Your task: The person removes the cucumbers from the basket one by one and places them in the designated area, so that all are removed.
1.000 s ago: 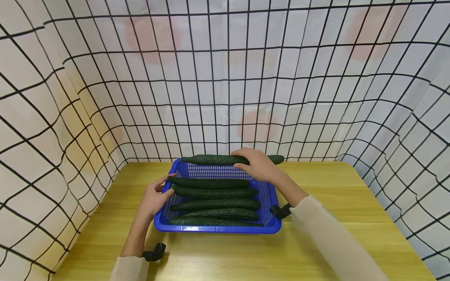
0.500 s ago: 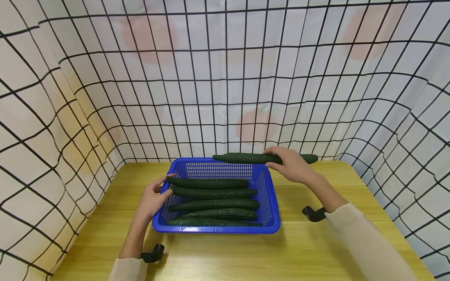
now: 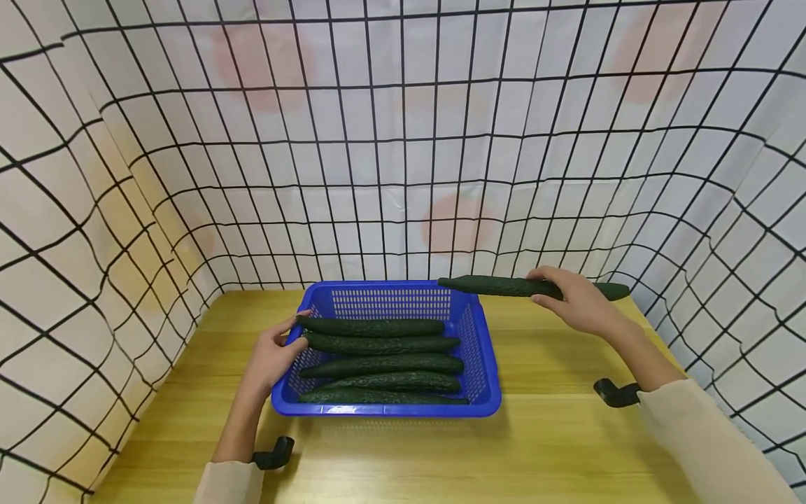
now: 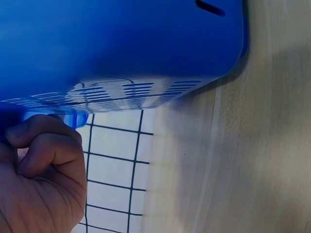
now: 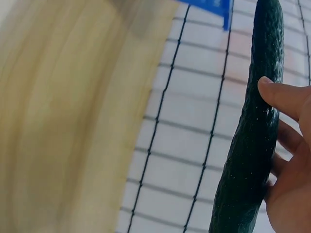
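My right hand (image 3: pixel 579 302) grips a long dark green cucumber (image 3: pixel 494 285) around its middle, holding it level above the back right of the table. In the right wrist view the thumb lies across the cucumber (image 5: pixel 250 141). A blue plastic basket (image 3: pixel 403 410) stands on the table with several more cucumbers (image 3: pixel 384 365) lying side by side in it. At the basket's left rim, my left hand (image 3: pixel 277 355) holds the edge between thumb and fingers. The left wrist view shows its curled fingers (image 4: pixel 53 150) close against the basket's wall (image 4: pixel 121 43).
The light wooden table (image 3: pixel 390 462) lies under everything. A white sheet with a black wire grid (image 3: pixel 403 161) surrounds it at the back and both sides. Black wrist mounts (image 3: pixel 273 453) are worn on both arms.
The right hand has carried the cucumber rightward, from over the basket's back rim to the table's right side. The left hand has stayed at the basket's left rim.
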The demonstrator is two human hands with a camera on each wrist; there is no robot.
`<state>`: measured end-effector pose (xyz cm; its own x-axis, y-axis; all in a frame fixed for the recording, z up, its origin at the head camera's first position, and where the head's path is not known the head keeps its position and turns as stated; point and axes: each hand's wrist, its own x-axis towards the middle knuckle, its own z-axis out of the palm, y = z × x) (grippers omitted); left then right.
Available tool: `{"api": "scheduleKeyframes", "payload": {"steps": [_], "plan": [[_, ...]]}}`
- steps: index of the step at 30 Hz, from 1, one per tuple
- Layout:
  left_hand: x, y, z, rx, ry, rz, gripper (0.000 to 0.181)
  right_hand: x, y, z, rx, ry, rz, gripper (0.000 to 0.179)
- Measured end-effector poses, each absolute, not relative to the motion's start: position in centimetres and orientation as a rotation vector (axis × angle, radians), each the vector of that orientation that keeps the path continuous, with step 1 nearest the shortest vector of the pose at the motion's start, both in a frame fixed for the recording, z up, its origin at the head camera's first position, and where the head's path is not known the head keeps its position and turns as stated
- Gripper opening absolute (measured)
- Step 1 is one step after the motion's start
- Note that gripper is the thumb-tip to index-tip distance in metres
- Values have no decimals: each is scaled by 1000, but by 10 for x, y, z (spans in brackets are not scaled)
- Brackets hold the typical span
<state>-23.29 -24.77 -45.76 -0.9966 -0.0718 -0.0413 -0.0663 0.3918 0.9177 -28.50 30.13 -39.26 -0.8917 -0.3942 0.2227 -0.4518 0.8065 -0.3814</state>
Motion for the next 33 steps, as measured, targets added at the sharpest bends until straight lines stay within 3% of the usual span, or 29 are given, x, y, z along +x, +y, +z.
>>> {"api": "scheduleKeyframes", "payload": {"steps": [18,24,33], "plan": [[-235,-250,-461,116,-2614,-1746,56,-295,377,-445,607,-2891,819,48],[-235,-252,-460,129,-2594,-1809,59,-307,386,-471,599,-2924,806,40],[-235,-250,-459,123,-2587,-1818,58,-319,386,-493,642,-2955,785,43]]}}
